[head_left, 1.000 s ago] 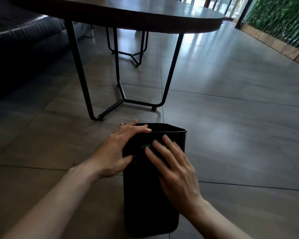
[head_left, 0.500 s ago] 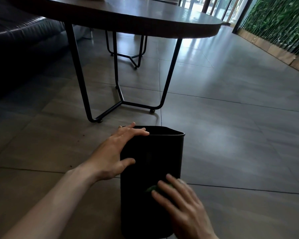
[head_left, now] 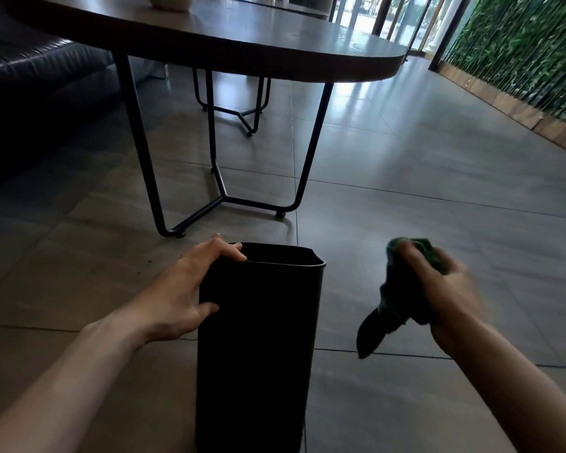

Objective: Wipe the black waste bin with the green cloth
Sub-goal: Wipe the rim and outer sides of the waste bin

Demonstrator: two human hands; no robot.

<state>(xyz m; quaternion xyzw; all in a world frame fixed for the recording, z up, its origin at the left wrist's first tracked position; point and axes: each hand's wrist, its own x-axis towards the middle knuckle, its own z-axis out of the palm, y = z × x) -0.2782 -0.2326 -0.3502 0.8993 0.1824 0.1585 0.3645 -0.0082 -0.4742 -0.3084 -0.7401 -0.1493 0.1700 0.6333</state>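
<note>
The black waste bin [head_left: 258,338] stands upright on the tiled floor at the lower centre, its open top facing up. My left hand [head_left: 190,289] grips its upper left corner, fingers over the rim and thumb on the near wall. My right hand [head_left: 445,289] is off to the right of the bin, clear of it, and holds the bunched green cloth [head_left: 402,295]. A dark tail of the cloth hangs down toward the floor.
A dark oval table [head_left: 275,44] on thin black metal legs [head_left: 223,197] stands just beyond the bin. A dark sofa [head_left: 30,80] fills the left. A green plant wall [head_left: 520,53] runs along the right. Grey floor tiles [head_left: 438,191] stretch to the right.
My right hand slid the cloth down the bin's near wall, then lifted away to the right with the cloth. My left hand stays on the rim.
</note>
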